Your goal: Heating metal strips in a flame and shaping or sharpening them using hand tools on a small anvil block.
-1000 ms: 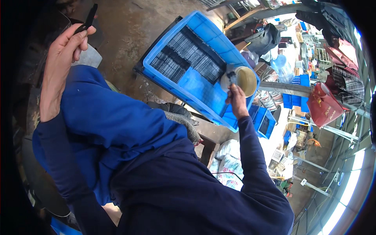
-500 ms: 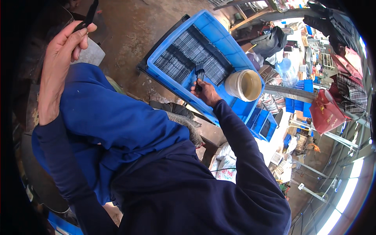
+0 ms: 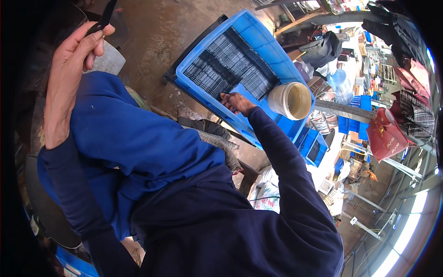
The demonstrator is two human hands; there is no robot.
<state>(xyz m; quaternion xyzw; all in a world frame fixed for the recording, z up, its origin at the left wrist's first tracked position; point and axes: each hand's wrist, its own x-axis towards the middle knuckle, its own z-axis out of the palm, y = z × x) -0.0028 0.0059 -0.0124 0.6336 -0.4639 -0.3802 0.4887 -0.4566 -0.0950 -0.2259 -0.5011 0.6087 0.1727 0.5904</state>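
Note:
At the upper left, my left hand is raised and pinches a narrow, flat black strip between thumb and fingers; its top end runs out of the picture. My right hand is down inside a large blue plastic crate. Its fingers are partly bent and a little apart at the near end of the packed rows of thin black pieces, with no piece plainly seen in them. The undersides of those fingers are hidden. To the right of this hand a whitish bucket stands in the crate.
The crate sits on a dark base over the worn floor. A smaller blue bin adjoins its right side. Beyond are a clear water jug and a hanging red bag. Blue cloth covers my lap.
My right hand has moved slightly left and lower in the crate. The black bundle it held upright no longer shows in it, and the rows look fuller there. My left hand has barely moved.

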